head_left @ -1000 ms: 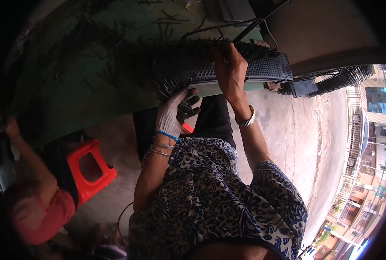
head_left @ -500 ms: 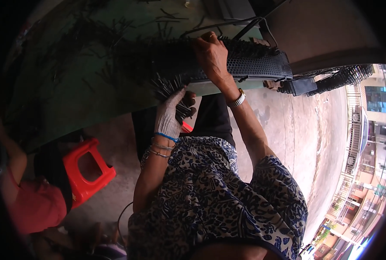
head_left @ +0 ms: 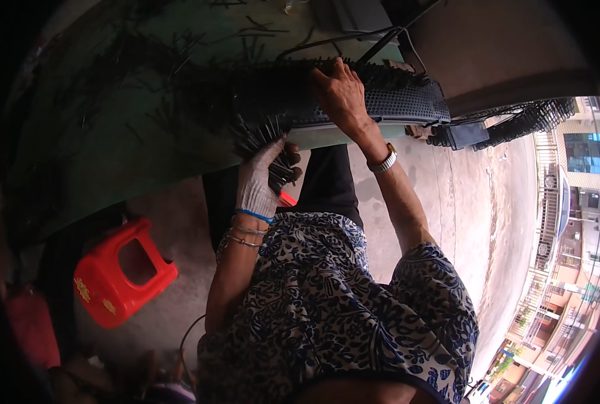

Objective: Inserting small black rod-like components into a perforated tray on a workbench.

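While left hand (head_left: 260,172) clasps black rods (head_left: 255,139), right hand (head_left: 343,99) overlies perforated panel (head_left: 411,106), grip unclear.

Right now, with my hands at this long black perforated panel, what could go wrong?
The thin black strips bunched in your pale-gloved left hand fan out at their ends, so some might slip free. Your bare right hand, over the panel near its dark, bristly far edge, could get scratched.

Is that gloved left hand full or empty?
Full: the left hand holds a bundle of thin dark strips, their upper ends spread into a fan.
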The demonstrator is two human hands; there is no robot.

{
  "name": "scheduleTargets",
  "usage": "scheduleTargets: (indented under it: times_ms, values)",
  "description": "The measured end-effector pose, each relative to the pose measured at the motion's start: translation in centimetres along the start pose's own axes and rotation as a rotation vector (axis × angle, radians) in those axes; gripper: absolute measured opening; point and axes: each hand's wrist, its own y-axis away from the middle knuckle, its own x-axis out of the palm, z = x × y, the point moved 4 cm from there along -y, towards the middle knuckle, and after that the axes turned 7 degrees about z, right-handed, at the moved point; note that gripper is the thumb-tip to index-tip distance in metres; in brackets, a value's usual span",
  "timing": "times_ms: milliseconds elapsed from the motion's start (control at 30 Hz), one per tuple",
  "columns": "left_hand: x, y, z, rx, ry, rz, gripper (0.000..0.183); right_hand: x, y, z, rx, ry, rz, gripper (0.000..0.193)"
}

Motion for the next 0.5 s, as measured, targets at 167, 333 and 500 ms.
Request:
scheduleTargets:
  times_ms: [167, 333, 500]
  values:
    - [-0.2, 0.3, 0.1, -0.013, 0.012, -0.022, 0.02, 0.6, -1.1, 0.0, -0.067, 0.078, -0.027, 0.016]
    - [-0.1, 0.8, -0.1, -0.004, 0.019, -0.054, 0.02, 1.3, -1.4, -1.2, 0.07, -0.249, 0.065, 0.016]
    - [-0.5, 0.6, 0.3, -0.019, -0.003, -0.054, 0.019, 0.6, -1.2, -1.5, 0.126, -0.394, -0.077, 0.017]
